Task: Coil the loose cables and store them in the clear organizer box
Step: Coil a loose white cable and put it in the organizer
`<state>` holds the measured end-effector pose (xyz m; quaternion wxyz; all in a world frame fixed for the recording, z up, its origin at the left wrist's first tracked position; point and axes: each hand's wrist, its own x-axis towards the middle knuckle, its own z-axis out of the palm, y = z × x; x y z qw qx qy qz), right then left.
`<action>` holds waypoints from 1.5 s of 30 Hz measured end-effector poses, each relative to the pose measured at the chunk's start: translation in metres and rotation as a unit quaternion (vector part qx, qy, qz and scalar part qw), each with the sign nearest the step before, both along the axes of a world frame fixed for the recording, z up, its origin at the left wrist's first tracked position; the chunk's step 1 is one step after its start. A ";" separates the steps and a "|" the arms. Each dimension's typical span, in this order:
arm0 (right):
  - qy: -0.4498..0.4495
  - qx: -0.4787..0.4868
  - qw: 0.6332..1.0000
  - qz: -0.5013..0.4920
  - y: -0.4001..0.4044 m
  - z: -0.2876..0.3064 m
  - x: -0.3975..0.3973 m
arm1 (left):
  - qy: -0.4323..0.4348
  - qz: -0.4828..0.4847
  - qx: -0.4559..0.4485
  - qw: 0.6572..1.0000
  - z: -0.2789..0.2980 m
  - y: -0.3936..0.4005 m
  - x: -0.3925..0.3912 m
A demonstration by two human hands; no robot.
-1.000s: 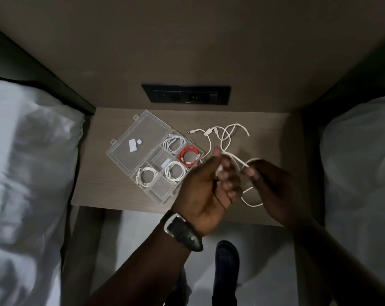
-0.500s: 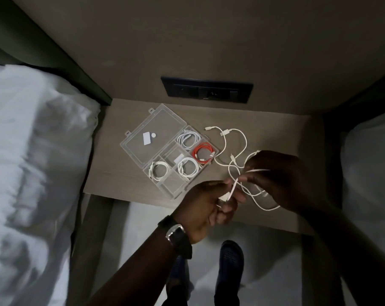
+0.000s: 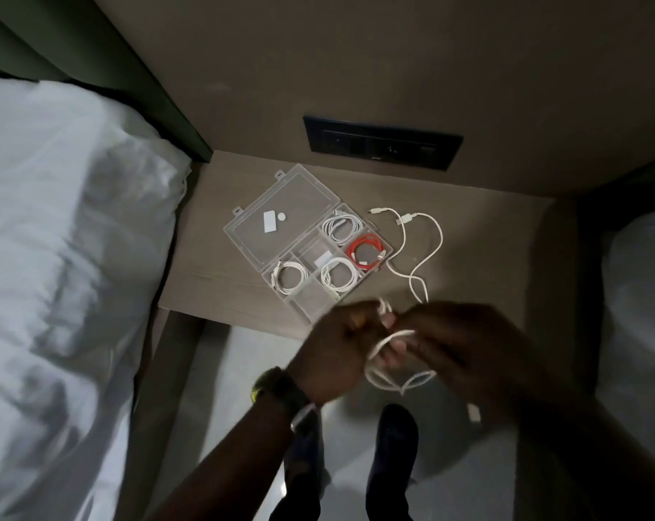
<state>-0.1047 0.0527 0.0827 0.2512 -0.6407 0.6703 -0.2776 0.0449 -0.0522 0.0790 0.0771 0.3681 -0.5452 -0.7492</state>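
The clear organizer box [image 3: 305, 306] lies open on the wooden bedside table [image 3: 213, 280], lid flat to the upper left. Its compartments hold three coiled white cables [image 3: 340, 226] and one coiled red cable [image 3: 367, 251]. My left hand [image 3: 337, 351] and my right hand [image 3: 465, 351] meet over the table's front edge, both gripping a white cable [image 3: 388, 366] that forms loops between them. One white plug [image 3: 474, 412] dangles below my right hand. Another loose white cable [image 3: 427, 242] lies on the table right of the box.
White bedding [image 3: 66, 276] fills the left side and more bedding [image 3: 637, 295] the right. A dark socket panel [image 3: 382, 146] sits on the wall behind the table. My shoes [image 3: 395, 434] stand on the grey floor below.
Both hands have drawn back toward me, past the table's front edge, and come together. The cable between them now forms loops, and less of it lies on the table.
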 end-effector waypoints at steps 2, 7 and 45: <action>-0.007 0.021 0.999 -0.049 -0.007 0.001 -0.009 | -0.041 -0.008 0.083 0.996 0.002 0.018 0.010; -0.225 0.061 0.961 -0.149 -0.004 -0.021 0.009 | 0.053 0.065 0.425 0.901 0.018 0.009 0.026; -0.061 0.100 0.989 -0.087 -0.020 -0.011 0.040 | -0.034 0.077 0.115 0.990 0.007 0.012 0.076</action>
